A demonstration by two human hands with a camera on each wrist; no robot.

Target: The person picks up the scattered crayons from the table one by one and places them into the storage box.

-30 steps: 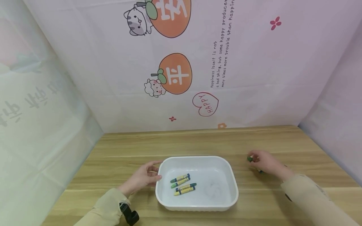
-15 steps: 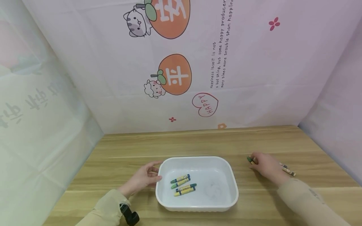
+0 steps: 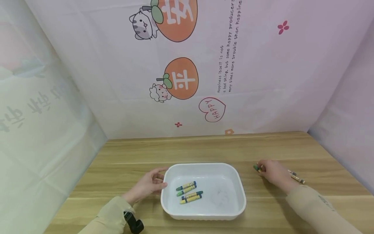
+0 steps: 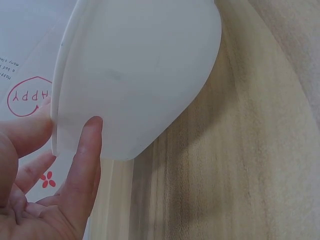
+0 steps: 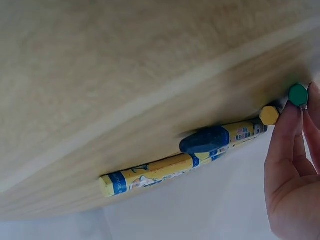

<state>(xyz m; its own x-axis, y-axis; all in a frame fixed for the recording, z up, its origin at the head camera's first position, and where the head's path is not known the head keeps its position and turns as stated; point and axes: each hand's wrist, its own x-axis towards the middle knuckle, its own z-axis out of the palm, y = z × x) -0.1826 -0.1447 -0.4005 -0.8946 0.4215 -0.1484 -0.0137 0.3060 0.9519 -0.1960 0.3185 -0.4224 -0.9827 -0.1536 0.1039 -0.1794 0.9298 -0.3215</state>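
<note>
My left hand (image 3: 149, 182) rests at the left side of the white tray (image 3: 204, 216), its fingertips touching the rim and outer wall, as the left wrist view also shows. Several crayons (image 3: 190, 196) with green and yellow tips lie in the tray's left half. Right of the tray, my right hand (image 3: 276, 174) pinches a green crayon (image 5: 298, 95) between thumb and finger. Right beside those fingertips is the end of an orange-yellow crayon (image 5: 269, 115). A blue-tipped crayon (image 5: 205, 140) and a pale yellow-ended crayon (image 5: 145, 174) lie by the hand; most of the pinched crayon is hidden.
A wooden table (image 3: 140, 152) carries everything. Behind it hangs a white printed cloth (image 3: 257, 107), with more cloth along both sides. A black strap device (image 3: 133, 223) sits at my left wrist.
My right hand has come down and a little toward me, and the green crayon's end has shifted slightly left. Crayons beside the wrist have come into view. Left hand and tray have stayed put.
</note>
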